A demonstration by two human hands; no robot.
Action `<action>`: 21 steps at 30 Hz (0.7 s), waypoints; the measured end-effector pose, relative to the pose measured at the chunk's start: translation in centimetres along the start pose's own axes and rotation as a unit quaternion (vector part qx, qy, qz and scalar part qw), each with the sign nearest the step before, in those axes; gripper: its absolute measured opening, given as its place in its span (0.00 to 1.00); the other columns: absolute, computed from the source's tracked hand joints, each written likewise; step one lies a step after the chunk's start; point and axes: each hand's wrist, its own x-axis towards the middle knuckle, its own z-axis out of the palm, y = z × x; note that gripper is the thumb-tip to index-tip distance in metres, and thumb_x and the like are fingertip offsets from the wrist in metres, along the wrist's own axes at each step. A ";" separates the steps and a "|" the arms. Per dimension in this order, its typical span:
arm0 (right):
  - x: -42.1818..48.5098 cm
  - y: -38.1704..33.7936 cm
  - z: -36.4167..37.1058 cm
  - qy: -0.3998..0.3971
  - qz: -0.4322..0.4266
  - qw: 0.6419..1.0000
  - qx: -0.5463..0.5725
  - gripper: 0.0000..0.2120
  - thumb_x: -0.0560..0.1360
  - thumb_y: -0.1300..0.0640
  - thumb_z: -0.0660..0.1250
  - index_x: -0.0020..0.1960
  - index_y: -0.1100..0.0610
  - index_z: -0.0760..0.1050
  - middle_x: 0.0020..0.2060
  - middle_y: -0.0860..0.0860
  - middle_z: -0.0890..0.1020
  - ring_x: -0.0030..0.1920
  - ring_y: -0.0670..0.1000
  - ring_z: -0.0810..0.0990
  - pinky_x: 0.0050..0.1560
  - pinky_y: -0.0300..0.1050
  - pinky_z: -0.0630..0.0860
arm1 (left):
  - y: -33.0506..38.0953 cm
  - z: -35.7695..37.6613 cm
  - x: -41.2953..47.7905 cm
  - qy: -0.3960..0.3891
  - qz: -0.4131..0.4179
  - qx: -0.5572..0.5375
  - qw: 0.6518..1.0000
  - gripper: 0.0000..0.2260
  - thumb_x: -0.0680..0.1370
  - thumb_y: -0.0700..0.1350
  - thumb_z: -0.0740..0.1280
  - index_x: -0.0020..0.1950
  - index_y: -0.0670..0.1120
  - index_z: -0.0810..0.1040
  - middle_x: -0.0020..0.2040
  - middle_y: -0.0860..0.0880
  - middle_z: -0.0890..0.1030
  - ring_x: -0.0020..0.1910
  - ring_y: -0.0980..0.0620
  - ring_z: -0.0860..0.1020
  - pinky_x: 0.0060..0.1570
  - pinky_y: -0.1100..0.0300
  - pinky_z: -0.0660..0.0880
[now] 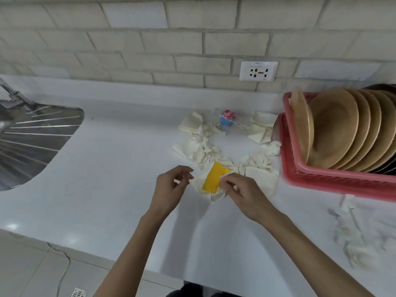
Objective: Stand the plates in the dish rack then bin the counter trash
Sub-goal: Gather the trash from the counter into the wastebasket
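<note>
Right hand pinches tissue; white counter, brick wall.

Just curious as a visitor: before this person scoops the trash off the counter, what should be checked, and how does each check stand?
1. Plates standing in pink dish rack: ok.
2. Right hand pinching napkin beside yellow wrapper: ok.
3. Left hand gripping anything: cannot tell.
4. Crushed plastic bottle gathered in: not ok, lies apart at the back.
5. Stray tissues at right gathered in: not ok.
6. Bin within reach: cannot tell, none in view.
</note>
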 end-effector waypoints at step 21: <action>24.0 -1.5 1.3 -0.068 0.073 0.958 -0.268 0.23 0.76 0.53 0.66 0.69 0.57 0.68 0.62 0.56 0.71 0.62 0.56 0.71 0.55 0.45 0.69 | -9.6 -1.1 14.6 -0.119 0.012 0.220 0.968 0.40 0.69 0.58 0.75 0.76 0.50 0.62 0.75 0.48 0.63 0.71 0.44 0.65 0.68 0.47 0.64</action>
